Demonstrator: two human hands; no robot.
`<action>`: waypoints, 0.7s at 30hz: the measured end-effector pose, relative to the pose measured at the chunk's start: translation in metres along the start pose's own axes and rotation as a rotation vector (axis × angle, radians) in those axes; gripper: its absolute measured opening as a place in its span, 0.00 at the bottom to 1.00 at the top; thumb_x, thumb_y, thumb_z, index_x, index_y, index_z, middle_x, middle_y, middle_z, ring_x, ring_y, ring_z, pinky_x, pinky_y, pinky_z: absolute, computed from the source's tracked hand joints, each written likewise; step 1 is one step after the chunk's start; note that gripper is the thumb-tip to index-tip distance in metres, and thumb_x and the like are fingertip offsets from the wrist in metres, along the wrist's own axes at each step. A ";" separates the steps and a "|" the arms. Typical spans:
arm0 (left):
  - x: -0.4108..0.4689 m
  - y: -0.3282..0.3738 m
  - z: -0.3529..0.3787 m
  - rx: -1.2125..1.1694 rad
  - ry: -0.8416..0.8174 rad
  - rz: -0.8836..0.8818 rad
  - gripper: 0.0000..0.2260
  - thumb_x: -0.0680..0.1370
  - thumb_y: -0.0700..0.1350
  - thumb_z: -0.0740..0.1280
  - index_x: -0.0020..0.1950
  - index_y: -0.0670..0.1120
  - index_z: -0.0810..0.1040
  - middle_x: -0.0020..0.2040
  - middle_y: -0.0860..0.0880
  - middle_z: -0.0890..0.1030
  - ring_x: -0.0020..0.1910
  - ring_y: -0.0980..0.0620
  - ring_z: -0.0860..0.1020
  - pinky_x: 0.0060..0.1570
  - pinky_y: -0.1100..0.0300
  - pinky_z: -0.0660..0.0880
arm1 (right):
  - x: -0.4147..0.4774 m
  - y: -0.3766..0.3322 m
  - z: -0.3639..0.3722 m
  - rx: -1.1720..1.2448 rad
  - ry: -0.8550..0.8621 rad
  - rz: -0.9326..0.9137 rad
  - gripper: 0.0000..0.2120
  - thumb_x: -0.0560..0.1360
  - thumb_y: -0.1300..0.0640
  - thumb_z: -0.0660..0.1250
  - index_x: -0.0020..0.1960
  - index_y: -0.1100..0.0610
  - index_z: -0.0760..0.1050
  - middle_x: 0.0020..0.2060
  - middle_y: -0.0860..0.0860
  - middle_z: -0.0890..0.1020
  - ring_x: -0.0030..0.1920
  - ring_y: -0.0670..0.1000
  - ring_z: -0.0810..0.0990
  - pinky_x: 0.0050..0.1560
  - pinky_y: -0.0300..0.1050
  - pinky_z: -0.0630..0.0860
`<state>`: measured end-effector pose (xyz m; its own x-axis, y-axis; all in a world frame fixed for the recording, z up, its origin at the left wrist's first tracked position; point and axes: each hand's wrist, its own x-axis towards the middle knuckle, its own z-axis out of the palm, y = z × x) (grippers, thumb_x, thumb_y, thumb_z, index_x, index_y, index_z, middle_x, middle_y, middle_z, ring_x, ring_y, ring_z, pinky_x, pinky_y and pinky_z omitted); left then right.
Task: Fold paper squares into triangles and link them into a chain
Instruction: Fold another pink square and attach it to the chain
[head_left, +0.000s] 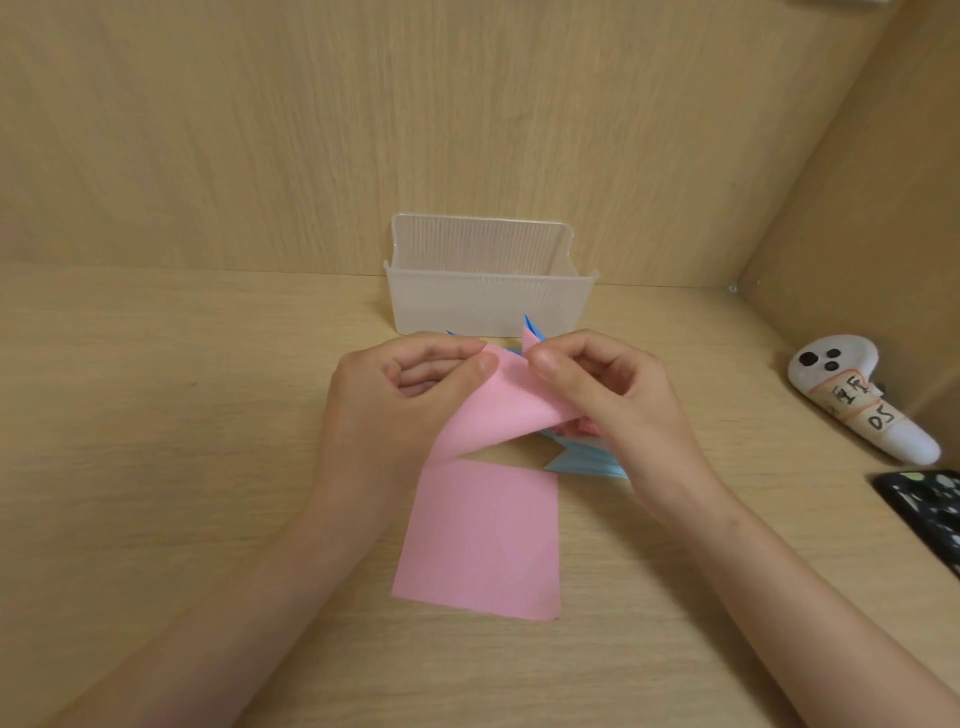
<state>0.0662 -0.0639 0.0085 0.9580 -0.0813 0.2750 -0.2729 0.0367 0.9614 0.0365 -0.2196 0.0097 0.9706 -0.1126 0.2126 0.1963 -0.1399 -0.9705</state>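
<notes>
Pink paper square (483, 535) lies just in front of the translucent plastic box (488, 301), its far part lifted and pinched between the left hand (395, 400) and right hand (613, 395). Thin, light and limp, it likely creases readily and is best held by its corners.

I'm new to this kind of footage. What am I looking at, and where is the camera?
No machine here: one camera, worn on a person's head, looks forward and down at their bare hands. The left hand and the right hand each pinch a raised pink paper sheet, curling it over. More flat pink paper lies beneath on the light wooden desk; whether it is the same sheet is unclear. Under the right hand lie folded blue paper pieces. Behind stands a translucent plastic box. At the right lie a white handheld controller with a handwritten label and a dark patterned flat object, cut off by the edge.
</notes>
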 end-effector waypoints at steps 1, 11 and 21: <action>0.000 0.001 0.000 -0.013 0.027 -0.001 0.07 0.71 0.38 0.73 0.39 0.50 0.82 0.33 0.57 0.84 0.35 0.63 0.81 0.36 0.72 0.74 | 0.000 -0.001 -0.001 0.010 0.001 0.014 0.08 0.67 0.49 0.70 0.40 0.53 0.80 0.32 0.44 0.79 0.31 0.42 0.74 0.32 0.38 0.70; -0.006 0.004 0.005 -0.154 0.173 -0.076 0.07 0.71 0.38 0.72 0.40 0.50 0.82 0.34 0.56 0.85 0.34 0.61 0.82 0.35 0.68 0.76 | -0.005 0.008 0.014 0.144 -0.103 0.134 0.09 0.65 0.55 0.75 0.40 0.59 0.79 0.33 0.54 0.79 0.29 0.45 0.74 0.31 0.35 0.72; -0.008 0.004 0.004 -0.341 0.132 -0.209 0.03 0.73 0.40 0.70 0.45 0.45 0.82 0.38 0.52 0.85 0.38 0.56 0.83 0.39 0.65 0.79 | -0.001 0.011 0.012 0.231 -0.058 0.114 0.04 0.67 0.56 0.72 0.36 0.56 0.83 0.32 0.55 0.79 0.35 0.54 0.72 0.31 0.38 0.69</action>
<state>0.0573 -0.0668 0.0105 0.9988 0.0056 0.0495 -0.0481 0.3624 0.9308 0.0396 -0.2091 -0.0026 0.9933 -0.0574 0.1003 0.1057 0.0991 -0.9894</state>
